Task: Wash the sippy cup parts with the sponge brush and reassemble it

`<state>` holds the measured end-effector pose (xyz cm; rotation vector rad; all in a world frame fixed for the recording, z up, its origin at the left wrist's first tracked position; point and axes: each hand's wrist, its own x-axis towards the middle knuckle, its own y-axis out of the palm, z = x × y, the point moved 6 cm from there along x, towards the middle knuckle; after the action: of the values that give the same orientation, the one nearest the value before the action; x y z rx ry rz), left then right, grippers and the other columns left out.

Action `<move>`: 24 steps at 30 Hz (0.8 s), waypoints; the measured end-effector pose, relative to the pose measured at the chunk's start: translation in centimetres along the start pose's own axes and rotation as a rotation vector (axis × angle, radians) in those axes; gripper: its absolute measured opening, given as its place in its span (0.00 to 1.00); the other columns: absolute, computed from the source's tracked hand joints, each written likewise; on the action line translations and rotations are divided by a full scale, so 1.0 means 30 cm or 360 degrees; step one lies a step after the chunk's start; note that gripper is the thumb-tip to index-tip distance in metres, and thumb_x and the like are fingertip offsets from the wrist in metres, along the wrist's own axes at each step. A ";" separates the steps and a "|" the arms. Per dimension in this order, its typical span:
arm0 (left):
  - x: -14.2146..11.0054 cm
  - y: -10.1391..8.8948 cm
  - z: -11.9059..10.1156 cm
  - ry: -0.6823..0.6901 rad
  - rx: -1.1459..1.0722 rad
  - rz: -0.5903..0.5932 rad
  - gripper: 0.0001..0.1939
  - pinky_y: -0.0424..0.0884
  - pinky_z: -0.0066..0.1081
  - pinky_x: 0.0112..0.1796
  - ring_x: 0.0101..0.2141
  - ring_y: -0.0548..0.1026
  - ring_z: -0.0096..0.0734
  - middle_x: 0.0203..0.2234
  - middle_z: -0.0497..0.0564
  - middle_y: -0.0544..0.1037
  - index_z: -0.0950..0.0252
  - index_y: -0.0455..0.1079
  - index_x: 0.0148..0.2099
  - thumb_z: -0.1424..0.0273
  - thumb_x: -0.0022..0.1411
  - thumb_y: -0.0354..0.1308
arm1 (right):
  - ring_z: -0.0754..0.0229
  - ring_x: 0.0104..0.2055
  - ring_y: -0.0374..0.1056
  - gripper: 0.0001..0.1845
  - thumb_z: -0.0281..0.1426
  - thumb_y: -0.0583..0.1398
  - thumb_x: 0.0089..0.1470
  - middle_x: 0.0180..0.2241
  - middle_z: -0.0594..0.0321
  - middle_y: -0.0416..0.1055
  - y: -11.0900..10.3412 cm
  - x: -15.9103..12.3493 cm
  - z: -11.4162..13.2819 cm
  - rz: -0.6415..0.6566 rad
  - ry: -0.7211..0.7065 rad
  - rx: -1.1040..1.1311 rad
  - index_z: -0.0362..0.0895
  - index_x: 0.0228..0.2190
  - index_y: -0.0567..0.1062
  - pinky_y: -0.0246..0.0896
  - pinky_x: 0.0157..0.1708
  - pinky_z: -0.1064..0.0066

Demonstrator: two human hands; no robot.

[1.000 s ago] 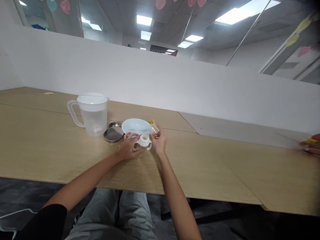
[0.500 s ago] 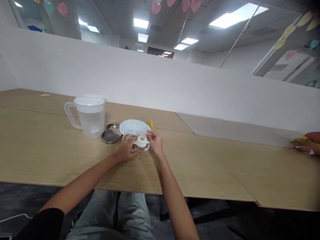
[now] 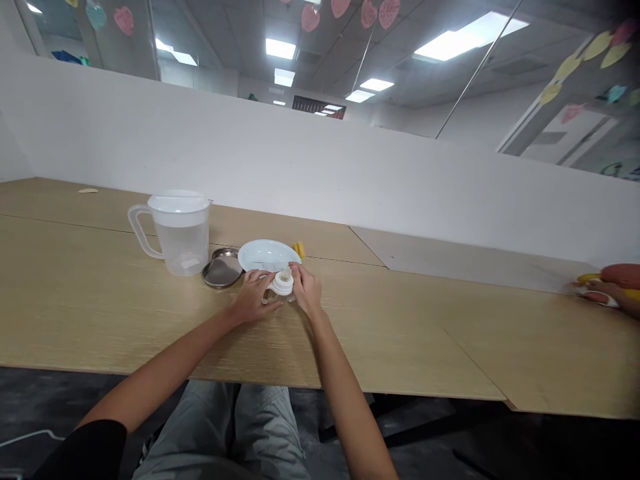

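Note:
A small clear baby bottle point(image 3: 283, 285) with a white collar, side handles and a pale teat stands upright on the table in front of me. My left hand point(image 3: 253, 297) is closed around its left side, thumb low and fingers at the collar. From the right, my right hand point(image 3: 306, 288) has curled fingers against the teat and the collar's edge, hiding the right handle. Just behind the bottle sits a white bowl point(image 3: 269, 252), with what looks like clear pieces at its near side. A round metal dish point(image 3: 223, 269) lies left of the bowl.
A lidded clear plastic pitcher point(image 3: 183, 233) with liquid stands at the left. Behind the bowl is a small yellow object point(image 3: 299, 249). Another person's hand point(image 3: 620, 293) shows at the far right by red and yellow items. A white wall point(image 3: 300, 167) rises behind the table.
My right hand has come in closer to the bottle, its fingers now curled at the teat and covering the right handle. My left hand keeps its hold.

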<state>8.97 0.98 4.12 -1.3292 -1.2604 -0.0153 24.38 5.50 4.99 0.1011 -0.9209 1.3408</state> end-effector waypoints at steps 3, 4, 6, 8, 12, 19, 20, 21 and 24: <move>-0.003 0.008 0.004 0.0006 0.0027 -0.0011 0.33 0.56 0.46 0.52 0.51 0.65 0.48 0.48 0.61 0.73 0.67 0.61 0.59 0.51 0.58 0.57 | 0.55 0.41 0.71 0.24 0.44 0.47 0.62 0.38 0.55 0.77 -0.023 -0.016 0.075 -0.0101 -0.0272 0.0002 0.44 0.39 0.77 0.64 0.43 0.64; -0.004 0.010 0.006 0.0005 0.0033 -0.0024 0.34 0.57 0.45 0.52 0.51 0.65 0.48 0.48 0.61 0.73 0.67 0.61 0.59 0.51 0.58 0.57 | 0.55 0.40 0.70 0.22 0.44 0.49 0.60 0.36 0.56 0.76 -0.019 -0.020 0.094 -0.0094 -0.0341 0.0007 0.44 0.37 0.77 0.64 0.42 0.64; -0.006 0.012 0.010 -0.0001 0.0028 -0.0050 0.34 0.57 0.45 0.51 0.51 0.66 0.47 0.48 0.61 0.73 0.68 0.61 0.60 0.52 0.58 0.57 | 0.55 0.38 0.68 0.18 0.45 0.56 0.55 0.33 0.57 0.74 -0.003 -0.024 0.119 -0.0071 -0.0406 -0.0032 0.44 0.34 0.76 0.63 0.41 0.64; -0.006 0.015 0.012 -0.0006 -0.0006 -0.0056 0.33 0.57 0.44 0.52 0.51 0.66 0.46 0.48 0.60 0.73 0.67 0.61 0.59 0.52 0.59 0.57 | 0.55 0.37 0.67 0.15 0.44 0.63 0.48 0.31 0.59 0.72 0.012 -0.021 0.127 -0.0068 -0.0379 -0.0029 0.44 0.31 0.74 0.63 0.40 0.64; 0.001 0.025 0.021 -0.0087 -0.0101 -0.0006 0.33 0.57 0.44 0.53 0.52 0.66 0.45 0.49 0.59 0.73 0.64 0.62 0.59 0.51 0.57 0.58 | 0.58 0.36 0.67 0.15 0.42 0.67 0.41 0.29 0.63 0.70 0.020 0.000 0.102 0.0022 -0.0161 0.0265 0.44 0.26 0.73 0.62 0.39 0.66; 0.004 0.023 0.026 -0.0203 -0.0257 0.0107 0.36 0.58 0.44 0.53 0.51 0.65 0.45 0.51 0.58 0.71 0.63 0.60 0.61 0.47 0.57 0.56 | 0.59 0.36 0.67 0.20 0.39 0.71 0.34 0.31 0.64 0.71 0.014 0.018 0.055 0.0414 0.0122 0.0695 0.44 0.32 0.80 0.63 0.38 0.68; 0.004 0.018 0.025 -0.0210 -0.0277 0.0115 0.36 0.58 0.44 0.53 0.51 0.65 0.46 0.51 0.58 0.71 0.63 0.60 0.60 0.47 0.57 0.55 | 0.59 0.38 0.68 0.21 0.38 0.71 0.34 0.32 0.63 0.72 0.013 0.019 0.049 0.0488 0.0136 0.0736 0.45 0.34 0.80 0.63 0.40 0.68; 0.004 0.014 0.024 -0.0214 -0.0293 0.0126 0.36 0.58 0.44 0.53 0.51 0.65 0.46 0.51 0.58 0.71 0.63 0.60 0.60 0.47 0.57 0.55 | 0.58 0.40 0.68 0.23 0.37 0.72 0.33 0.35 0.63 0.73 0.012 0.020 0.041 0.0559 0.0146 0.0783 0.46 0.36 0.80 0.64 0.42 0.67; 0.006 0.003 0.026 -0.0235 -0.0317 0.0138 0.35 0.57 0.44 0.54 0.52 0.65 0.46 0.51 0.58 0.71 0.63 0.61 0.59 0.47 0.58 0.54 | 0.57 0.47 0.67 0.34 0.33 0.73 0.28 0.48 0.61 0.72 -0.013 0.036 -0.014 0.0577 0.0208 0.0918 0.49 0.43 0.77 0.64 0.47 0.66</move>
<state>8.60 1.68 3.99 -1.5798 -1.3513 0.0190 24.86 6.46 5.56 0.2957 -0.4295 1.9013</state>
